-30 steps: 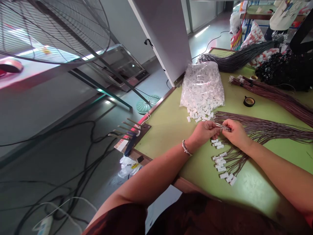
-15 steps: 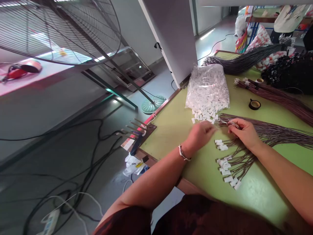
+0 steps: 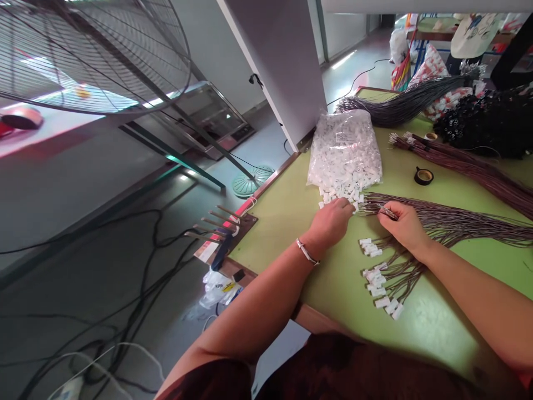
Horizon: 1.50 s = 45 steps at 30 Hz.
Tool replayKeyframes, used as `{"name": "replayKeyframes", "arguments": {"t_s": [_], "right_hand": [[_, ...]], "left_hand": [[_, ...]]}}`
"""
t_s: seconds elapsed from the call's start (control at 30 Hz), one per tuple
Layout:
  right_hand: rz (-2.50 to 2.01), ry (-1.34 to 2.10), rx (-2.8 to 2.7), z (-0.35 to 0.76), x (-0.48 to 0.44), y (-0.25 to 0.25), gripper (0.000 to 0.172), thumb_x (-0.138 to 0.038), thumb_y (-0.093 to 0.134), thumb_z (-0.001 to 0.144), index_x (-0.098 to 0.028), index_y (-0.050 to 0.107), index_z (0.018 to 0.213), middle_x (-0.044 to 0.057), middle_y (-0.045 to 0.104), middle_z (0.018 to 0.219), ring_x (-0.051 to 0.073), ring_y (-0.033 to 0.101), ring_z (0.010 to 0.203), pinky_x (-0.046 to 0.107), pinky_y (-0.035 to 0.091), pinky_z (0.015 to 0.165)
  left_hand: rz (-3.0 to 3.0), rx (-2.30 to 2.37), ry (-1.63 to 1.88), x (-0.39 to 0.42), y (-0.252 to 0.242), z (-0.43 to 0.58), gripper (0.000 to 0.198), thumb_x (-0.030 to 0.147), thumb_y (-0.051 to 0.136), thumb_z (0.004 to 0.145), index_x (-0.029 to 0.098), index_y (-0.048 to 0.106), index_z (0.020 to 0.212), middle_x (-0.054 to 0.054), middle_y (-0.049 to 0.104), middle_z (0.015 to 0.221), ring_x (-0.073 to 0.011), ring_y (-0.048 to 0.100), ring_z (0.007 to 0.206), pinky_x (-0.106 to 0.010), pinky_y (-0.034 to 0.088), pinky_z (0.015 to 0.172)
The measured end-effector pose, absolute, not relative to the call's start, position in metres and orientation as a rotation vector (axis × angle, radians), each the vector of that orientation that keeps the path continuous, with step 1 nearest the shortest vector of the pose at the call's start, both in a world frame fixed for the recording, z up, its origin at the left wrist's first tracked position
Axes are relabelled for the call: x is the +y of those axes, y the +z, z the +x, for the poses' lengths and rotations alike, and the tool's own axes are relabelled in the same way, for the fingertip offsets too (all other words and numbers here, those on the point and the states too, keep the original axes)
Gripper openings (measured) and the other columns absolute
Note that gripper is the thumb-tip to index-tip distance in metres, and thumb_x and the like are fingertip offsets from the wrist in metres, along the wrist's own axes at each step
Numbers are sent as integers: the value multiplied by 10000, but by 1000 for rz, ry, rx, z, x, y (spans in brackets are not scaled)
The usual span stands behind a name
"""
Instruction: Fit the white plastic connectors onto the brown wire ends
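A: Doing what with the left hand (image 3: pixel 332 223)?

B: Reaches with it to the loose white connectors (image 3: pixel 331 198) spilled at the mouth of the plastic bag (image 3: pixel 345 141). Curls the fingers down at the near edge of the pile; cannot tell whether pinching a piece, with the fingertips hidden.

A: And with the right hand (image 3: pixel 393 215)?

B: Pinches a small bunch of wire ends (image 3: pixel 387 211) between thumb and fingers, over the brown wires (image 3: pixel 453 218) fanned across the green surface (image 3: pixel 272 236).

A: Any connectors fitted?

B: See the fitted connectors (image 3: pixel 376 278) in small clusters on brown wire ends, nearer the body than both hands, towards the front edge of the surface.

A: Crowded on the far side?

B: Meets the bag first, straight beyond the left hand and near the foot of the grey partition (image 3: pixel 275 66). Count next, beyond the fanned wires, a roll of black tape (image 3: pixel 423 176), then reddish-brown bundles (image 3: pixel 466 169). Further back, find a long grey bundle (image 3: pixel 403 108) and a heap of black parts (image 3: pixel 487 125).

A: And to the left?

B: Note the pegged bracket (image 3: pixel 245 228) at the left corner, with metal pegs jutting past the edge, well apart from the left hand. Past that, look for a standing fan (image 3: pixel 95 55) on a round green base (image 3: pixel 244 184), and dark cables (image 3: pixel 144 272) trailing over the floor (image 3: pixel 100 266).
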State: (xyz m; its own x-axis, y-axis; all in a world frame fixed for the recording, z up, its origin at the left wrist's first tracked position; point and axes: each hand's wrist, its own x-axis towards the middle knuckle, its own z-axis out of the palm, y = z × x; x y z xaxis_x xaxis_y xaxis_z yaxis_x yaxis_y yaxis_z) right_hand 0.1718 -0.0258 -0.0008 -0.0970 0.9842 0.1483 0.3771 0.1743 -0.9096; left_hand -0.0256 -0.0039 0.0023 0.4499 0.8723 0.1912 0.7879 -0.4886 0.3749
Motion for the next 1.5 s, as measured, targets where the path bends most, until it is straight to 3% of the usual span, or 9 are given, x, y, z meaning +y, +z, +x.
{"name": "replayKeyframes", "arguments": {"t_s": [0.1, 0.2, 0.3, 0.5, 0.6, 1.23, 1.5], "right_hand": [[-1327, 934, -1626, 172, -27, 1, 118, -267, 545, 701, -170, 563, 636, -35, 455, 563, 96, 383, 547, 229, 317, 527], [-1318, 982, -1606, 173, -28, 3, 105, -262, 545, 690, -169, 573, 650, -31, 471, 571, 96, 381, 542, 233, 313, 525], [-1321, 1017, -1584, 174, -28, 4, 92, -248, 539, 668, -175, 539, 611, -40, 432, 543, 92, 346, 524, 236, 282, 509], [-1287, 1063, -1538, 176, -26, 4, 111, -224, 526, 643, -183, 469, 557, -51, 363, 529, 89, 302, 526, 246, 238, 513], [-1291, 1060, -1519, 176, -27, 4, 131, -222, 528, 649, -184, 459, 544, -56, 342, 517, 86, 279, 518, 247, 222, 506], [-1299, 988, -1582, 173, -32, 11, 126, -227, 520, 642, -189, 465, 535, -48, 366, 505, 85, 295, 504, 241, 239, 492], [-1290, 922, -1689, 173, -35, 9, 103, -200, 504, 644, -189, 467, 548, -43, 397, 512, 92, 334, 516, 238, 264, 498]], "left_hand": [[2148, 1471, 825, -4, 6, -28, 182, 193, 508, 832, 161, 659, 928, -65, 605, 828, -161, 548, 755, -278, 450, 703], [1733, 1358, 954, -8, 12, -28, 294, 228, 527, 821, 155, 632, 1086, -6, 568, 704, -94, 477, 561, -223, 401, 548], [1432, 1213, 857, -13, 14, -22, 243, 236, 583, 777, 131, 674, 976, 31, 511, 563, -55, 406, 450, -198, 352, 466], [893, 984, 840, -14, 9, -8, 148, 148, 691, 673, 108, 617, 794, 3, 606, 615, -86, 601, 539, -202, 471, 552], [735, 914, 861, -12, 8, -9, 126, 101, 689, 677, 97, 600, 767, 3, 612, 641, -79, 622, 566, -194, 492, 595], [631, 853, 895, -12, 8, -10, 113, 76, 712, 685, 98, 603, 704, -12, 644, 644, -86, 657, 625, -153, 504, 610], [848, 867, 880, -15, 1, -9, 255, 171, 794, 618, 94, 589, 749, -22, 669, 627, -114, 668, 601, -189, 514, 588]]}}
